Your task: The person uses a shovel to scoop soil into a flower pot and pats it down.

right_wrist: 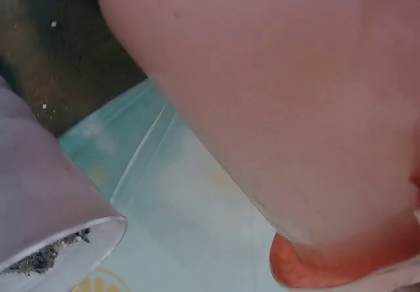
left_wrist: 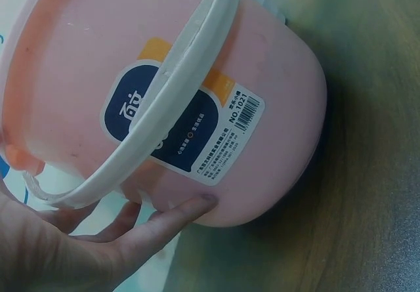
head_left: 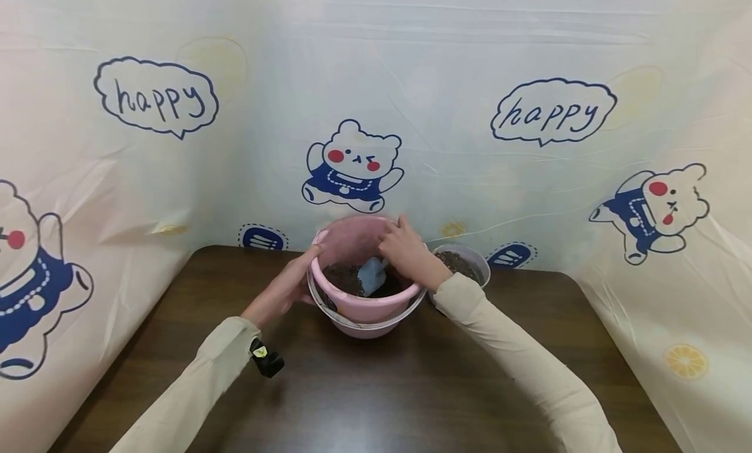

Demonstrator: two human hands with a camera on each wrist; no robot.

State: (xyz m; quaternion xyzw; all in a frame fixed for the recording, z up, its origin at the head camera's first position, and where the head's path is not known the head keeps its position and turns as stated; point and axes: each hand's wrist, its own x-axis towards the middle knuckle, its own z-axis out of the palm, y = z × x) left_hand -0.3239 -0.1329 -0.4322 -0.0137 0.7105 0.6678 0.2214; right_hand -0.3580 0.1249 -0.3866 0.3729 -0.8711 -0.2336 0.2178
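A pink bucket [head_left: 358, 303] with dark soil [head_left: 341, 277] inside stands on the table. Its white handle [left_wrist: 190, 62] hangs down around the outside, crossing a blue and orange label [left_wrist: 177, 121]. Against the bucket's left wall, my left hand [head_left: 290, 280] rests with fingers extended, one fingertip near the label in the left wrist view. My right hand [head_left: 411, 254] reaches over the right rim and holds a small trowel [head_left: 372, 277]; its blue-grey blade is down at the soil, while my fingers cover most of its handle. The bucket's outer wall [right_wrist: 262, 108] fills much of the right wrist view.
A pale pot [head_left: 478, 260] with soil stands just right of the bucket, partly behind my right forearm; the right wrist view shows its side [right_wrist: 52, 187]. The brown table [head_left: 364, 388] ends at a printed cloth backdrop [head_left: 446, 153] behind and beside it.
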